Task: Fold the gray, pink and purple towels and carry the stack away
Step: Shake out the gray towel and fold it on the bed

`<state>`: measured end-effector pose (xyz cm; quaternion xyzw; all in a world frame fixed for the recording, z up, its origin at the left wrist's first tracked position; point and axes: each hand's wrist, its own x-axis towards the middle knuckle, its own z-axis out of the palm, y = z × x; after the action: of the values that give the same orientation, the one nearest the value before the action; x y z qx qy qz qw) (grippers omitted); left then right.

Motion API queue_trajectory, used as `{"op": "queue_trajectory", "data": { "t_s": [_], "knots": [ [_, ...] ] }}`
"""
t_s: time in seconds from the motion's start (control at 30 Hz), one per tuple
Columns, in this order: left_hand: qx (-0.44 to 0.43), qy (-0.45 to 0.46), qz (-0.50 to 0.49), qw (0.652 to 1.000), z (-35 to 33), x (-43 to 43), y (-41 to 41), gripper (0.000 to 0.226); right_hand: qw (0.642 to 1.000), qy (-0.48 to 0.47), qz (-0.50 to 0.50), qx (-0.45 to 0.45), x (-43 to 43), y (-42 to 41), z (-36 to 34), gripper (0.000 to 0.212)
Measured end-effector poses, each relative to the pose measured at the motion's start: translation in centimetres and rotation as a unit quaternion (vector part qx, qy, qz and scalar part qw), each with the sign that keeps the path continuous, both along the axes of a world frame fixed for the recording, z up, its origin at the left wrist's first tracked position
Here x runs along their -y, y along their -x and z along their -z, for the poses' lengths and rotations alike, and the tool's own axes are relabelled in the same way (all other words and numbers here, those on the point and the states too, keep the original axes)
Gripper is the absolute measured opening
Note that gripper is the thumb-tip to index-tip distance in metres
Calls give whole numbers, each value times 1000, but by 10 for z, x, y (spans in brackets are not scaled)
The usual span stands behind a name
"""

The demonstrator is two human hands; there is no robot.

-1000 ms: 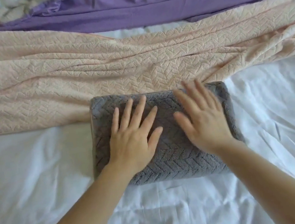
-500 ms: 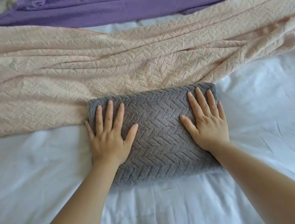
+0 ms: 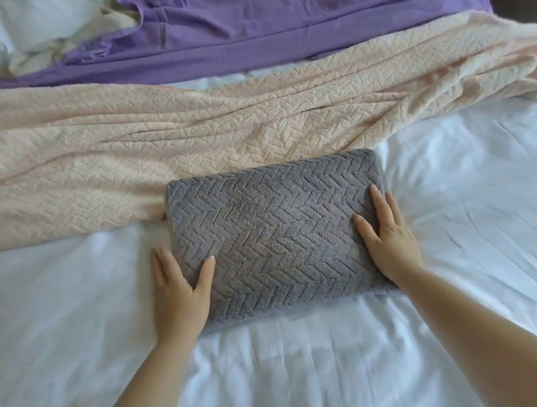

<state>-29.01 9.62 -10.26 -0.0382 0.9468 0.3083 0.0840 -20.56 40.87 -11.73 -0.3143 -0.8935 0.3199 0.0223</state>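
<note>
The gray towel (image 3: 278, 233) lies folded on the bed (image 3: 71, 334), its far edge touching the unfolded pink towel (image 3: 182, 139); the purple towel (image 3: 270, 30) lies rumpled beyond. Left hand (image 3: 175, 285) and right hand (image 3: 389, 238) flank its sides, fingers straight, thumbs on top (no real grip). Moved so, the plush layers could slump open or drag the pink towel.

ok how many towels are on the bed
3: the gray towel folded near the middle, the pink towel spread just behind it, the purple towel beyond that. Others may be hidden.
</note>
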Motion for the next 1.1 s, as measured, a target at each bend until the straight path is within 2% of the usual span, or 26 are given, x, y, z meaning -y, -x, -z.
{"op": "queue_trajectory", "data": {
  "t_s": [0.03,0.1,0.17,0.23,0.3,0.4,0.5,0.7,0.87,0.93,1.0,1.1],
  "knots": [
    [8,-34,-15,999,-3,2,-5,80,1000,28,13,-2,1,-2,-2,63],
    [31,-111,-47,992,-10,2,-5,56,992,117,47,-26,2,-4,-11,61],
    [96,-163,-73,979,-21,3,-1,45,984,162,60,-48,2,-10,-24,59],
    [134,-125,-76,980,-35,6,5,51,988,129,61,-64,4,-23,-43,55],
    [100,-95,-50,989,-53,3,7,45,988,88,78,-102,7,-45,-63,52],
    [38,-104,29,993,-85,-26,1,36,974,82,148,-153,5,-98,-89,51],
    [-3,-111,138,984,-108,-80,-9,37,952,66,238,-179,-10,-161,-108,50],
    [-13,-133,338,932,-125,-228,-51,40,882,34,413,-223,-38,-275,-126,50],
    [10,-139,431,891,-106,-317,-81,44,834,26,501,-228,-34,-335,-102,49],
    [14,-134,436,890,-89,-336,-89,44,831,38,514,-209,-30,-346,-84,50],
    [29,-105,399,910,-65,-343,-97,43,838,76,512,-172,-27,-354,-67,52],
    [108,-119,214,963,-34,-329,-117,51,845,140,502,-122,-26,-359,-53,54]
  ]
}}
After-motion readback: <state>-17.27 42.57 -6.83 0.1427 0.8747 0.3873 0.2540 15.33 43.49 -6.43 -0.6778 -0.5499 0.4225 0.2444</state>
